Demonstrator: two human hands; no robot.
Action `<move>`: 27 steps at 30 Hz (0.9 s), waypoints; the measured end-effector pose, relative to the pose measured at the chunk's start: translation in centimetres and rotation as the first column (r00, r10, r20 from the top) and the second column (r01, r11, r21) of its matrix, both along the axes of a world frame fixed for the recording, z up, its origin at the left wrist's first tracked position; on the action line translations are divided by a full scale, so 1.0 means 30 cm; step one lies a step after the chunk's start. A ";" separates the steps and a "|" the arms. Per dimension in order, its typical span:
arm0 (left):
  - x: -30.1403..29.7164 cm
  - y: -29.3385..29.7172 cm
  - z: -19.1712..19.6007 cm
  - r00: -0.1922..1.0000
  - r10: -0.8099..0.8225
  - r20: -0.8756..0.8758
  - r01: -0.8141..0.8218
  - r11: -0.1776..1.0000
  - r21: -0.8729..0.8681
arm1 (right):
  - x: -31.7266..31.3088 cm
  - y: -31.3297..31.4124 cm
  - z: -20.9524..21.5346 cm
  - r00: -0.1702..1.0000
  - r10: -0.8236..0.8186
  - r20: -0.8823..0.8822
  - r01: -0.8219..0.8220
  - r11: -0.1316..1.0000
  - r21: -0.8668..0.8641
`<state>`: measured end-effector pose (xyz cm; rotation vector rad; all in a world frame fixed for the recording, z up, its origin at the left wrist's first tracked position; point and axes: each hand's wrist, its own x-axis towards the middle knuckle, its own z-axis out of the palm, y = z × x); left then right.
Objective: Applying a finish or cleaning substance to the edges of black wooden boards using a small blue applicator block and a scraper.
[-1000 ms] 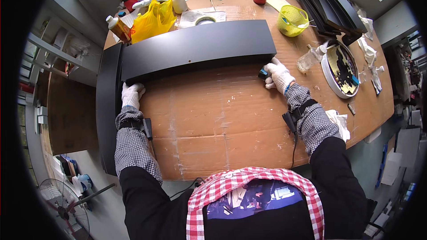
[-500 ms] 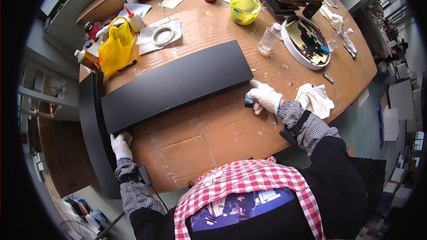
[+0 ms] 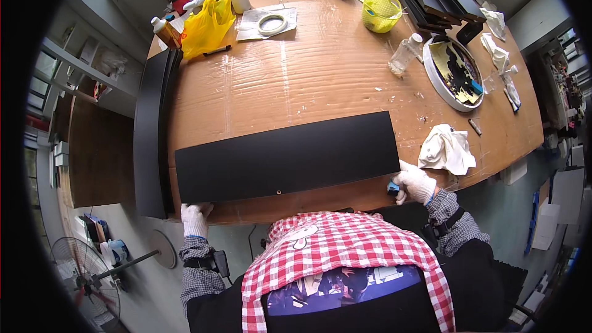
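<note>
Both hands wear white gloves and sit at the near edge of the surface (image 3: 320, 74), far apart, one at each end of a long black panel (image 3: 287, 157). Left hand (image 3: 196, 217) curls over the panel's near left corner, fingers closed on its edge. Right hand (image 3: 414, 184) is closed around a small blue block (image 3: 393, 189) and presses against the panel's near right corner. Between the two hands the panel lies flat on the brown surface, its long side running left to right and tilted slightly upward toward the right hand.

Just beyond the right hand lies a crumpled white cloth (image 3: 445, 149). Further out on that side are a round white-rimmed tray (image 3: 431, 80), a clear bottle (image 3: 404, 55) and a yellow mesh basket (image 3: 380, 12). Beyond the left hand, black boards (image 3: 151, 135) stand along the surface's left edge, with a yellow plastic bag (image 3: 206, 24) and a roll of tape (image 3: 271, 23) at the far end.
</note>
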<state>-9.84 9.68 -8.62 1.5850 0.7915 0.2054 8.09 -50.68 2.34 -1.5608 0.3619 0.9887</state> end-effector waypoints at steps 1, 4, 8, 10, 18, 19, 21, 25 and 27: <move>-0.012 -0.005 0.001 1.000 0.018 0.000 -0.018 1.000 -0.001 | 0.014 -0.019 -0.018 1.000 0.010 -0.011 -0.009 1.000 0.025; 0.155 -0.132 0.234 0.963 0.111 -0.247 -0.168 0.960 -0.225 | 0.076 -0.064 0.025 0.995 0.019 0.100 -0.008 0.994 -0.105; 0.064 -0.083 0.294 0.942 0.236 -0.240 -0.253 0.967 -0.040 | 0.196 -0.047 0.212 0.950 0.261 0.169 -0.161 0.878 -0.451; 0.101 -0.115 0.326 0.915 0.389 -0.106 -0.371 0.915 0.156 | 0.249 -0.055 0.225 0.955 0.254 0.150 -0.137 0.832 -0.537; 0.378 -0.385 0.424 0.956 -0.278 0.087 0.140 0.702 0.699 | 0.582 -0.086 0.152 0.747 0.603 0.278 -0.148 0.560 -0.815; 0.440 -0.425 0.421 0.940 -0.329 0.087 0.178 0.694 0.697 | 0.653 -0.158 0.112 0.730 0.577 0.366 0.007 0.529 -0.848; 0.548 -0.486 0.418 0.912 -0.408 -0.036 0.270 0.533 0.802 | 0.762 -0.226 0.060 0.658 0.578 0.483 0.253 0.435 -0.864; 0.738 -0.615 0.503 0.765 -0.554 -0.329 0.568 0.338 0.751 | 0.903 -0.197 0.053 0.589 0.792 0.162 0.174 0.072 -0.982; 0.790 -0.666 0.513 0.704 -0.590 -0.396 0.628 0.256 0.735 | 0.929 -0.118 0.054 0.527 0.850 0.008 0.167 -0.094 -0.982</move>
